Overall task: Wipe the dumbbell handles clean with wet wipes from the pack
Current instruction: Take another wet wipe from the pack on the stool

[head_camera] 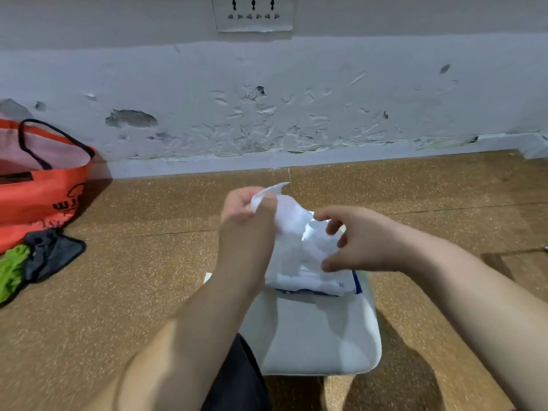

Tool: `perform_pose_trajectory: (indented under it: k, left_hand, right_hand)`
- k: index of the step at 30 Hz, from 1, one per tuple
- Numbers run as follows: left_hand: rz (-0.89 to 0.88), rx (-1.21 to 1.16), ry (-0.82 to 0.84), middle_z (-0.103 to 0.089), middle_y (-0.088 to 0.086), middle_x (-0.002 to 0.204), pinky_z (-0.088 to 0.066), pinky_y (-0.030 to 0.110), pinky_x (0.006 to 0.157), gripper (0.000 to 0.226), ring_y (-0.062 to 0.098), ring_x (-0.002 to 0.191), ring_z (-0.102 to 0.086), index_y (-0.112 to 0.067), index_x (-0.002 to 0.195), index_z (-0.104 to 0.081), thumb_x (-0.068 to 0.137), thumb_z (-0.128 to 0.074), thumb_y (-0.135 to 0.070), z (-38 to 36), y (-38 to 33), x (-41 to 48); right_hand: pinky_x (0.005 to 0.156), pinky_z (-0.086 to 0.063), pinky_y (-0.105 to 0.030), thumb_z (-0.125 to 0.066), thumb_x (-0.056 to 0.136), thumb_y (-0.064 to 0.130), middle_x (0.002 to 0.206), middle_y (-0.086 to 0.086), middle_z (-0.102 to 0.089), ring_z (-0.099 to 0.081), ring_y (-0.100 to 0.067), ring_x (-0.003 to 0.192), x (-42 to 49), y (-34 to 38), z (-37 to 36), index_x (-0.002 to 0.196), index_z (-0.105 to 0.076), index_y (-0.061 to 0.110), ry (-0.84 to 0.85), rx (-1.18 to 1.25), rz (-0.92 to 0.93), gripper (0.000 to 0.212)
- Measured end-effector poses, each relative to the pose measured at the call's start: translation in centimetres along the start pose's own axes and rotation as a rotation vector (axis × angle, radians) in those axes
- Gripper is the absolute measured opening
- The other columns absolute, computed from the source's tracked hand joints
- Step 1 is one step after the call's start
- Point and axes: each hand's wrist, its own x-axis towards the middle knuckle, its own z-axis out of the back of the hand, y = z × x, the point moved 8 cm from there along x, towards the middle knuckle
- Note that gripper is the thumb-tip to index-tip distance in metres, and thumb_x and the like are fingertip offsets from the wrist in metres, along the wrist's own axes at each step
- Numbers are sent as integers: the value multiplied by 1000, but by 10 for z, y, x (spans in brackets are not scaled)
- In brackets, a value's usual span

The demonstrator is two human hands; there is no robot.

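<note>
A white wet wipe [286,212] is stretched upward out of the white and blue pack [314,281], which lies on the far end of a white stool or board [314,336]. My left hand [246,215] pinches the wipe's upper edge between thumb and fingers, above and left of the pack. My right hand [353,235] hovers over the pack's right side with fingers curled, its fingertips at the pack's opening and the wipe's lower part. No dumbbell is in view.
An orange bag [44,179] with black handles stands at the left by the wall. Dark grey [53,250] and green [12,268] cloths lie in front of it. The floor is brown speckled tile; a peeling wall with a socket plate [253,13] runs behind.
</note>
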Motion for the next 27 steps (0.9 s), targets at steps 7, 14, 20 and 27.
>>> perform_pose_trajectory:
  k: [7, 14, 20, 27]
  left_hand:
    - [282, -51, 258, -71, 2, 90, -54, 42, 76, 16, 23, 84, -65, -23, 85, -67, 98, -59, -20, -37, -59, -73]
    - [293, 197, 437, -73, 7, 101, -61, 45, 75, 8, 27, 90, -73, -33, 95, -64, 98, -60, -39, -51, -230, -195]
    - [260, 263, 714, -75, 2, 97, -63, 40, 72, 28, 22, 84, -76, -33, 109, -65, 86, -79, -26, -43, -383, -325]
    - [284, 221, 1161, -73, 14, 106, -56, 34, 70, 46, 30, 93, -71, -7, 124, -64, 82, -79, -15, -54, -467, -473]
  right_hand:
    - [89, -58, -42, -70, 97, 40, 109, -9, -76, -72, -26, 96, -71, 3, 32, 117, -74, 13, -111, 1165, -185, 33]
    - [56, -54, -25, -63, 100, 24, 101, -16, -75, -71, -19, 74, -249, 56, 119, 120, -67, -2, -49, 1516, -354, 33]
    - [81, -52, -48, -65, 100, 19, 96, -25, -70, -67, -29, 80, -444, 97, 232, 103, -65, 1, -445, 1556, -399, 18]
    - [80, -50, -43, -55, 104, 22, 102, -28, -70, -66, -37, 86, -646, 140, 263, 123, -62, -14, -764, 1664, -352, 42]
